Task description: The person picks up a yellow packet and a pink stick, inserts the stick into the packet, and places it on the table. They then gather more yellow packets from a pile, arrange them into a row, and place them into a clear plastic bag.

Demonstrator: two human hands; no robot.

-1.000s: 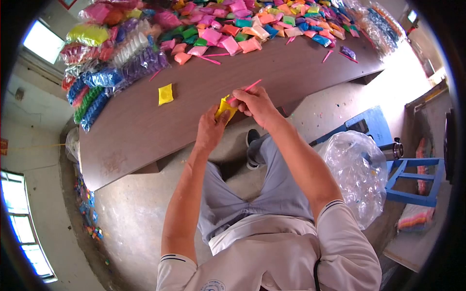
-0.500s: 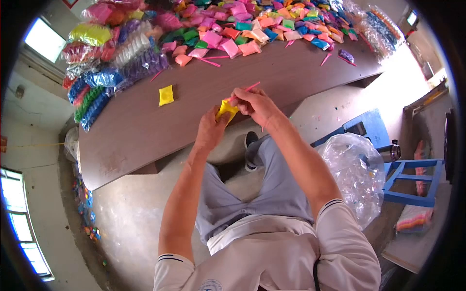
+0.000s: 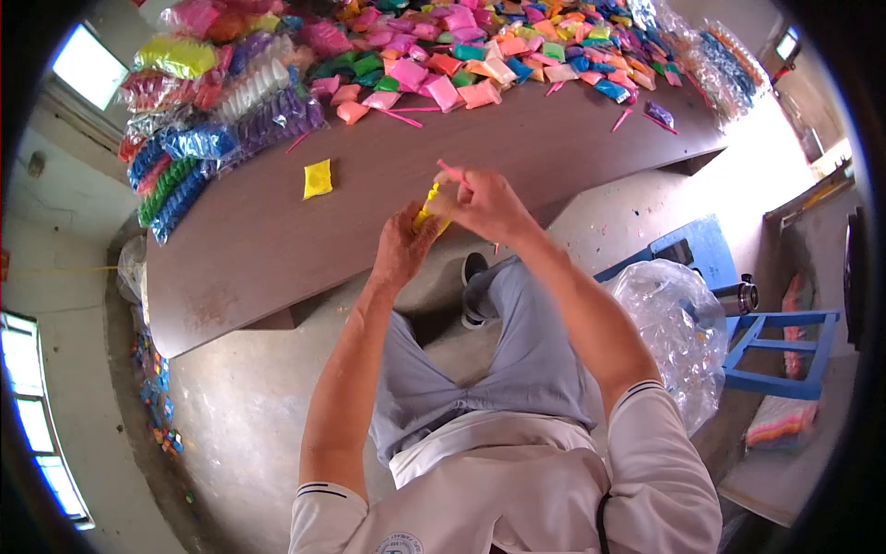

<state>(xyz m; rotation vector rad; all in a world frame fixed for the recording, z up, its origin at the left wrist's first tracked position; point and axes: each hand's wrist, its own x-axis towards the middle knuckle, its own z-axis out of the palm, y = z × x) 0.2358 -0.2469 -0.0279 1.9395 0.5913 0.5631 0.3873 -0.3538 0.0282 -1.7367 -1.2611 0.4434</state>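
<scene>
A: Where's the small, shiny yellow plastic packet (image 3: 424,218)?
B: In L hand (image 3: 402,242), fingers closed round it, by the brown wooden-looking table's (image 3: 277,245) near edge, approx 12 o'clock from lap. R hand (image 3: 489,203) grips a thin pink plastic stick (image 3: 451,172); can't tell if those fingertips pinch the packet too.
A: Handling?
B: Prob. light, squashy, maybe slippery film. I'd hold by the sides, w/o hard squeeze.
A: Diff vs 1 sec ago?
B: Stick's showing end pointed approx 2 o'clock, now 10; packet's more hidden by hands.
</scene>
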